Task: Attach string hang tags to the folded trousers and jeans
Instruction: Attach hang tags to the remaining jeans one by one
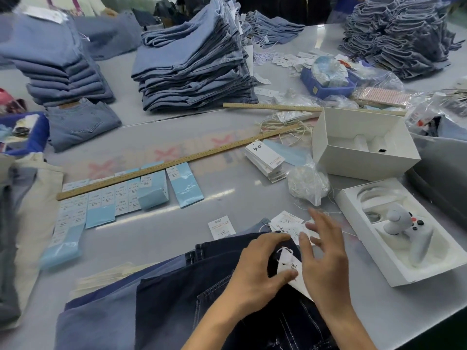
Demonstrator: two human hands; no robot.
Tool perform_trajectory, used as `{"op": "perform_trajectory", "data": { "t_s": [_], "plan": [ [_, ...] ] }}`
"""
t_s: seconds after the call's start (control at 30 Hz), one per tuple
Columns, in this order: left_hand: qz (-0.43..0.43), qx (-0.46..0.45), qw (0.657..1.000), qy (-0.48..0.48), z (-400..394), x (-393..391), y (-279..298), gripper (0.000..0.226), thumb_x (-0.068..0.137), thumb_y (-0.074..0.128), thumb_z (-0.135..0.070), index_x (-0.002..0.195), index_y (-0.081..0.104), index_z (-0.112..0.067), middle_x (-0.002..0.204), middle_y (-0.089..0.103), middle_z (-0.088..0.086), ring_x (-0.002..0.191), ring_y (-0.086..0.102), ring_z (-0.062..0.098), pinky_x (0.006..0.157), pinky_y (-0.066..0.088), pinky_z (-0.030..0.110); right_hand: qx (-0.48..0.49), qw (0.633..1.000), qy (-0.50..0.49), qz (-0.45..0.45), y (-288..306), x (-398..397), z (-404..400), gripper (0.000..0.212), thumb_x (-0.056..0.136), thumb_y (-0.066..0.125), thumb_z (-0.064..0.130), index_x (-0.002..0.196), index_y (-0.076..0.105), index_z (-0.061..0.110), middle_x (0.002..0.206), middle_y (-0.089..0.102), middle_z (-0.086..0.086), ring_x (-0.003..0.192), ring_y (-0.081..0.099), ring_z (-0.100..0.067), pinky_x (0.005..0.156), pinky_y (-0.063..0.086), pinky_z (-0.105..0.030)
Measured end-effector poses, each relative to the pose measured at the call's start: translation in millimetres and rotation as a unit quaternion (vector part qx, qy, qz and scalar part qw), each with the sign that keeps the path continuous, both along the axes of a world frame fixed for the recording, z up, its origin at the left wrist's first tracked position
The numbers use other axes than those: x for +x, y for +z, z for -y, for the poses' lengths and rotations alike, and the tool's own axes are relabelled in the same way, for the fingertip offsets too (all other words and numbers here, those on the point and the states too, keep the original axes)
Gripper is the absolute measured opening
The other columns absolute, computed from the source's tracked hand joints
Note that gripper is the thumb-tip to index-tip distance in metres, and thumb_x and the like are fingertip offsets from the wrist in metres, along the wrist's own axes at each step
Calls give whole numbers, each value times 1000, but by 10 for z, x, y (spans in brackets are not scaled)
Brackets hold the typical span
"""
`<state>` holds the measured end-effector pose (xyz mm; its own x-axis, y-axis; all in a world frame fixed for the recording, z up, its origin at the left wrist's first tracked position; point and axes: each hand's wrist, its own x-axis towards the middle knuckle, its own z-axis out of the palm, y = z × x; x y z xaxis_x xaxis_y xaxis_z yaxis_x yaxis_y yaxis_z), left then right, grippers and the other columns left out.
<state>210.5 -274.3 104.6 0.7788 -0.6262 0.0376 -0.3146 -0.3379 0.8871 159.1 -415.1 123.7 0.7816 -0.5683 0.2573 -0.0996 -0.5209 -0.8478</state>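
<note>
The left hand (255,271) has its grip on a white tag (290,267), thumb under the tag's near edge and the curled forefinger arched over its far end, the wrist coming in from the near edge of the worktop (177,218). The right hand (323,258) grips nothing: its fingers are spread and loosely bent, blurred, the thumb just beside the tag's right edge and the fingertips above more loose tags (288,223). The tag lies on dark jeans (214,286) at the near edge, between the two hands, with a thin pale string at its upper end; whether the string passes through the cloth cannot be told. The tag bears a dark brush-style mark, too small to read. The dark jeans lie on top of paler folded trousers (101,306). To the right a stack of tags (266,157) shows the same black brush characters on its top card, with small unreadable print below. Toward the left edge, rows of pale blue labels (113,198) lie under a long wooden ruler (177,162); their print cannot be read. A bag of strings (307,183) sits near the right hand, just beside a white box (348,210).
</note>
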Motion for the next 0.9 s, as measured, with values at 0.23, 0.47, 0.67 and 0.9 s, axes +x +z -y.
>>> {"op": "perform_trajectory", "data": {
  "t_s": [0.23, 0.47, 0.67, 0.9],
  "plan": [
    [30, 63, 986, 151, -500, 220, -291, 27, 100, 59, -34, 127, 56, -38, 123, 53, -30, 118, 44, -6, 108, 36, 23, -107, 922, 217, -301, -127, -229, 392, 66, 97, 57, 38, 148, 17, 47, 163, 23, 15, 153, 20, -9, 124, 12, -29],
    [14, 40, 983, 178, -780, 212, -511, 28, 103, 55, -34, 127, 66, -24, 136, 58, -14, 127, 42, -5, 111, 26, 10, -6, 958, 250, -142, 291, 234, -60, 65, 80, 67, 42, 139, 45, 59, 144, 42, 39, 137, 32, 16, 110, 29, -28],
    [-11, -33, 913, 407, -1670, 573, -382, 27, 101, 60, -20, 126, 62, -29, 128, 59, -19, 118, 53, -4, 97, 35, 1, -62, 880, 454, -126, 159, 1038, -1470, 60, 87, 59, 50, 142, 37, 48, 153, 34, 27, 141, 29, 9, 115, 26, -18],
    [-111, -104, 514, 844, -4047, 592, -574, 45, 86, 70, -6, 128, 56, -1, 129, 57, 23, 113, 59, 40, 97, 50, 45, -103, 792, 588, -125, -35, 1585, -2817, 47, 97, 58, 49, 141, 41, 49, 148, 42, 23, 132, 35, 7, 112, 29, -18]
  ]
}}
